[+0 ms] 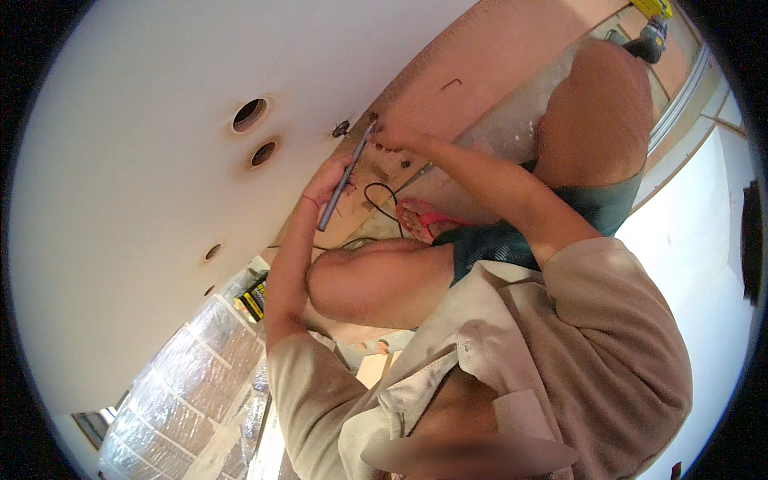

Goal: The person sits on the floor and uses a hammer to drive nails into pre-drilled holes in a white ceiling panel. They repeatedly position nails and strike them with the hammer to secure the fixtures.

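Observation:
My left hand (329,178) is closed around a long, slim grey rod-shaped tool (337,195) with a thinner, shinier upper end. The tool slants up and to the right, along the foot of the white wall. At its thin end is my right hand (391,138), fingers curled in close; what they pinch is too small to make out. A small dark hole (373,118) shows right by the tool's tip. Just left of it, a black fitting (342,129) sticks out of the wall.
The white wall (160,160) has round holes, among them a large one (250,115) with stained edges. A black cable (376,189) loops near my foot in a pink sandal (432,218). A plastic-wrapped stack (172,384) stands lower left, beside a yellow-and-black box (254,298). A yellow-and-black tool (652,36) lies upper right.

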Available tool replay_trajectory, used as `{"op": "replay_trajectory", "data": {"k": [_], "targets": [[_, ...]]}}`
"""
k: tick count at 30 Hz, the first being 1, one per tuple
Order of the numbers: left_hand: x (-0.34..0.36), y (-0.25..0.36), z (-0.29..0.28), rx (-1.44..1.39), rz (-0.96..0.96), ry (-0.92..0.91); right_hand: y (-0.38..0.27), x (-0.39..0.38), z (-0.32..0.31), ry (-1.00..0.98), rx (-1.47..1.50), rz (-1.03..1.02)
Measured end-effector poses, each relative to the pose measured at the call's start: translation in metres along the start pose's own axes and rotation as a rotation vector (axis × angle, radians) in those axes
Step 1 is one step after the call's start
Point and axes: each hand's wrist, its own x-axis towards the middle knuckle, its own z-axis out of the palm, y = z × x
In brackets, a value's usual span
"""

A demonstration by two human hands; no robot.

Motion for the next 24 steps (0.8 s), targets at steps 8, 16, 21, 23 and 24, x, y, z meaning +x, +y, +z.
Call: {"op": "replay_trajectory", "data": {"k": [8,16,21,23,24], "targets": [[-0.018,0.079,0.026,1.387,0.102,0.331,-0.159,-0.086,-0.129,0.161,-0.79,-0.411],[-0.089,0.165,0.021,1.339,0.55,0.556,-0.238,-0.226,-0.285,0.491,-0.86,-0.493],[-0.081,0.191,0.03,1.457,0.526,0.609,-0.237,-0.237,-0.33,0.286,-0.993,-0.166],[-0.072,0.188,0.033,1.531,0.547,0.588,-0.234,-0.234,-0.335,0.256,-0.836,-0.191],[-0.067,0.186,0.033,1.663,0.419,0.529,-0.233,-0.232,-0.337,0.258,-0.843,-0.173]]}}
